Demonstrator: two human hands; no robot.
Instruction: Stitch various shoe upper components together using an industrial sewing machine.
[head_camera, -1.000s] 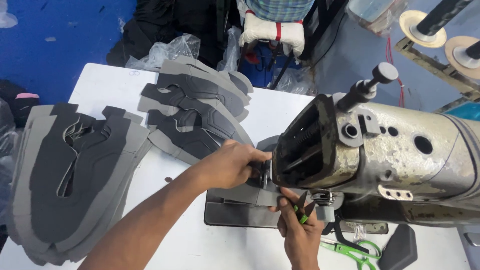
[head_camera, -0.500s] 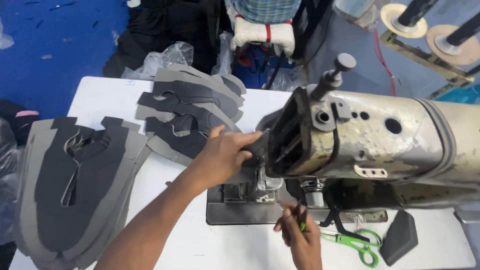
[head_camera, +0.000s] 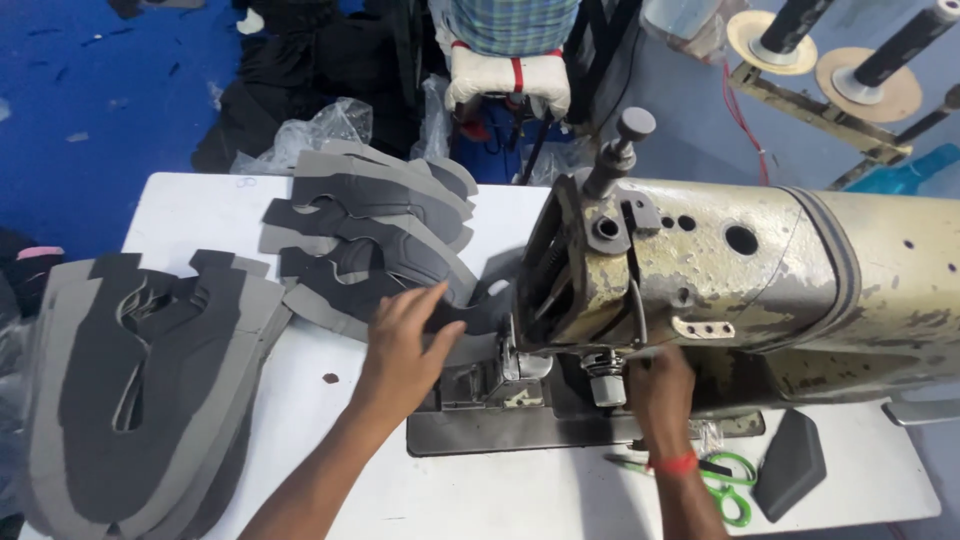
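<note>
On a white worktable (head_camera: 200, 215) standing over a blue floor (head_camera: 90, 90), an old cream-coloured sewing machine (head_camera: 760, 280) is occupying the right half, its paint showing wear in dark patches. Behind the table, crumpled clear plastic (head_camera: 320, 125) and dark cloth are lying on the floor, and two thread stands (head_camera: 830, 60) are rising at upper right. At the left edge, a fanned stack of grey and black cut pieces (head_camera: 130, 390) is hanging partly over the table's side; a second, smaller stack (head_camera: 370, 220) is lying toward the table's middle, just left of the machine head.

The left hand (head_camera: 405, 345) is resting flat, fingers spread, on a dark grey cut piece (head_camera: 470, 318) that is lying between the smaller stack and the needle area, its right end reaching the presser foot (head_camera: 510, 360); the hand is pressing down rather than gripping. The right hand (head_camera: 660, 390), wearing a red band at the wrist, is reaching under the machine arm, just beside a metal knob (head_camera: 605, 385); whether its fingers are closing on anything cannot be told. Green-handled scissors (head_camera: 725, 490) and a black wedge-shaped block (head_camera: 790, 465) are lying near the right wrist on the table's front edge.
</note>
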